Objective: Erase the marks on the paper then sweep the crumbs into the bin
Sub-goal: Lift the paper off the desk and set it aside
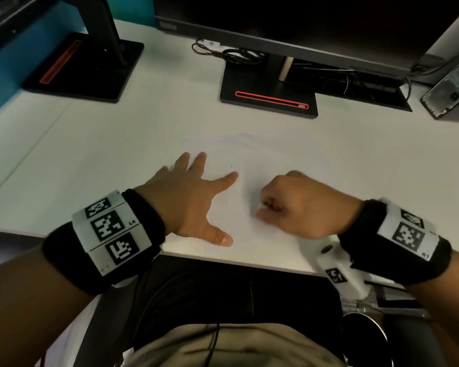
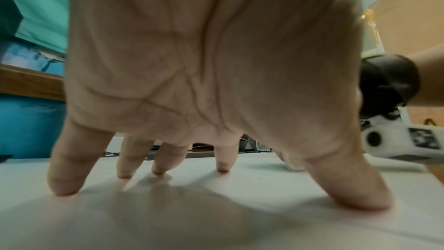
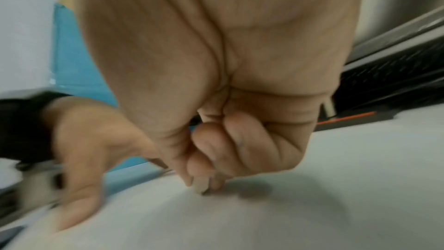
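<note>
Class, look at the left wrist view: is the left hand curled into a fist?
No. The left hand is spread, its straight fingertips pressing on the paper.

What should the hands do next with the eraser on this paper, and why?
Probably keep rubbing: the right hand pinches the eraser with its tip on the paper, while the left hand presses the sheet flat. Dark crumbs lie scattered, and no bin is in view.

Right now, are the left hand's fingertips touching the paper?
Touching. The left wrist view shows the fingertips of the spread left hand pressed onto the paper, with no gap beneath them.
</note>
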`<action>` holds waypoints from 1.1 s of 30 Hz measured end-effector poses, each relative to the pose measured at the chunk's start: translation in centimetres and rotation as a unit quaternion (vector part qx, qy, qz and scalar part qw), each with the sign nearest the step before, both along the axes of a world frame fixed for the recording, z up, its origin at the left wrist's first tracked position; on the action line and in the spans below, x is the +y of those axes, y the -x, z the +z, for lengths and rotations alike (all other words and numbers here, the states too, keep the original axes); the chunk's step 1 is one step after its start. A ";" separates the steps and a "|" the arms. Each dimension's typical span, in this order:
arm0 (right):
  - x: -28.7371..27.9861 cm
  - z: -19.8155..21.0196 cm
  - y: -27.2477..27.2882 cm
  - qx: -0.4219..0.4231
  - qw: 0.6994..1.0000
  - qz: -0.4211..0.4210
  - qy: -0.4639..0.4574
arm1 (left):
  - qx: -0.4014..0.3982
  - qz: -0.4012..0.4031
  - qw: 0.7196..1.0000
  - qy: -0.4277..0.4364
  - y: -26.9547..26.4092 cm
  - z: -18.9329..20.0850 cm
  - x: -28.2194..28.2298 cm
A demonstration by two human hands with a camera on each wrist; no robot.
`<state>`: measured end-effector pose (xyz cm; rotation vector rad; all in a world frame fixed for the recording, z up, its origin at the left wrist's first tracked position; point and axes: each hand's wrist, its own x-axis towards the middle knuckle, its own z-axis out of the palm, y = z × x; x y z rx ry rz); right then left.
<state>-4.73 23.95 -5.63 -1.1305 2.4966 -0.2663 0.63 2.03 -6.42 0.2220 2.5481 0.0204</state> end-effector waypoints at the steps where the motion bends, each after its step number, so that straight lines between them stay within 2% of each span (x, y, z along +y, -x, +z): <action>1: 0.8 0.2 1.0 0.010 0.999 -0.038 -0.001 | 0.002 0.000 1.000 0.000 0.0 0.1 0.0; 4: 3.6 0.7 2.5 0.006 0.984 -0.169 0.050 | 0.005 -0.003 1.000 -0.001 -0.2 0.3 0.0; 6: 5.5 0.8 2.8 -0.029 0.965 -0.243 0.099 | 0.006 -0.006 1.000 -0.008 0.1 0.8 -0.3; 9: 8.1 0.7 2.9 -0.070 0.940 -0.313 0.118 | 0.032 0.017 0.998 -0.057 2.2 1.4 -1.4; 13: 9.9 -0.1 2.3 -0.132 0.918 -0.351 0.127 | 0.090 0.084 0.991 -0.061 5.6 1.5 -2.5; 17: 10.5 -0.6 2.1 -0.169 0.897 -0.373 0.165 | 0.066 0.117 0.991 -0.011 7.2 1.4 -2.1; 20: 10.8 -0.7 2.1 -0.187 0.881 -0.387 0.198 | 0.069 0.128 0.989 -0.020 7.6 1.5 -1.5; 25: 10.9 -1.0 1.8 -0.180 0.889 -0.372 0.199 | 0.084 0.146 0.983 -0.078 7.8 1.7 -1.0; 27: 11.2 -1.1 1.8 -0.175 0.887 -0.373 0.210 | 0.109 0.186 0.967 -0.137 8.1 1.9 -1.3; 30: 11.9 -0.7 2.2 -0.140 0.889 -0.367 0.234 | 0.157 0.249 0.922 -0.249 8.7 2.8 -2.0; 33: 12.3 0.1 3.4 -0.078 0.888 -0.361 0.274 | 0.200 0.263 0.882 -0.336 8.9 4.8 -1.6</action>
